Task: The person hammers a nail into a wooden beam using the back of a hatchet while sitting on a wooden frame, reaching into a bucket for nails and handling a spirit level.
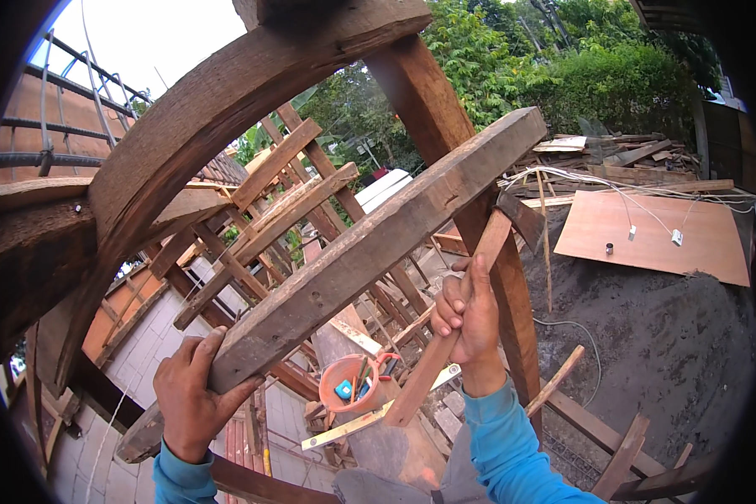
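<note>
"Timber framing (290, 223) fills this open-air building site. What do you see closest to us?"

"Somebody's two arms in blue sleeves (512, 445). Their left hand (191, 391) is clasped over a thick squared beam (378, 252) near its lower end, fingers across the top and thumb against the side. That beam slants up to the right, right across the person's front, and passes before a reddish-brown post (512, 311)."

"What about the right hand (472, 323)?"

"Wrapped firmly round the shaft of a wooden-handled tool (424, 378). Its dark head is up by the beam's lower edge; I can't tell from here whether they touch."

"And that big curved timber (185, 109)?"

"It arches over the upper left, above the beam."

"What's lower down, past the hands?"

"An orange bucket (331, 380) with tools inside, a blue one (343, 389) among them. A yellow spirit level (349, 429) lies just beside it, running behind the tool's handle."

"And farther off?"

"To the right, a heap of dark soil or sand (647, 328), with a plywood sheet (655, 235) at its upper side. Beyond that, piled boards (638, 160), then green trees and bushes (613, 84) under a pale sky."
</note>
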The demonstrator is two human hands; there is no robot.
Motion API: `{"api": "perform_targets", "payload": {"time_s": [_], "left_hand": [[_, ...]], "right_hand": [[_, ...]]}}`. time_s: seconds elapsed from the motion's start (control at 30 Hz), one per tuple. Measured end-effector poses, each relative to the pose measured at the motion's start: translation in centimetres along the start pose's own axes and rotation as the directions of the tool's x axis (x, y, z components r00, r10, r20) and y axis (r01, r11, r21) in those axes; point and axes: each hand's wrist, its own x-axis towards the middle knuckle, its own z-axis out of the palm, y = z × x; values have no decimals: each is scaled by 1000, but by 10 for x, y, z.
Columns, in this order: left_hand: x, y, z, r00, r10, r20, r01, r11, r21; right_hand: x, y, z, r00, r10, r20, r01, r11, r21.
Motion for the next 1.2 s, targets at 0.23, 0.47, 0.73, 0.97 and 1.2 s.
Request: {"api": "perform_targets", "payload": {"time_s": [0.23,0.47,0.73,0.97,1.2], "left_hand": [[2,3,-2,999,-32,28,32,999,1],[1,2,1,1000,-24,-4,24,1000,4],[-2,4,0,999,-43,-2,43,999,13],[-2,4,2,1000,-23,-15,23,1000,12],[6,3,3,998,39,-46,-38,999,12]], "right_hand": [[1,0,-1,1000,9,-6,-9,1000,-3],[-6,-11,-12,1000,4,-25,-8,990,-140],[-2,-20,-27,856,-512,-72,414,763,-496],[14,-20,-63,736,-670,98,427,347,-835],[3,-28,-40,707,-707,20,552,534,-640]]}}
